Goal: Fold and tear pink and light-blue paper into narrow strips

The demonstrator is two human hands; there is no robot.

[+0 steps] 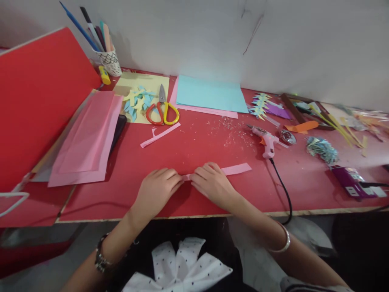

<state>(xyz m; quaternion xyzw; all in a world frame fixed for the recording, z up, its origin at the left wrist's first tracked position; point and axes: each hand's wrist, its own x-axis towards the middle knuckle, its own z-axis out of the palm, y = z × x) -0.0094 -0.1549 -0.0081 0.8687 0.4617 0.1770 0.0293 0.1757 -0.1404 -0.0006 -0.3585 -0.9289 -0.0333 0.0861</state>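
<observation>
A narrow pink paper strip (237,168) lies across the front of the red table, and both hands are on it. My left hand (160,187) is closed at the strip's left end, with fingertips pressed together on the paper. Just to the right, my right hand (212,182) grips the strip with bent fingers, its palm hiding part of the paper. A short piece of pink shows between the two hands, and the free end runs out to the right. Beyond the hands lies another thin pink paper scrap (161,135), with a small torn tab.
Scissors (163,109) and paper clippings (138,101) rest on a yellow sheet at the back. A pink glue gun (266,142) with a black cord stands to the right. Pink sheets (85,138) are stacked on the left, below a pen cup (110,61). Blue paper (211,94) lies by the wall.
</observation>
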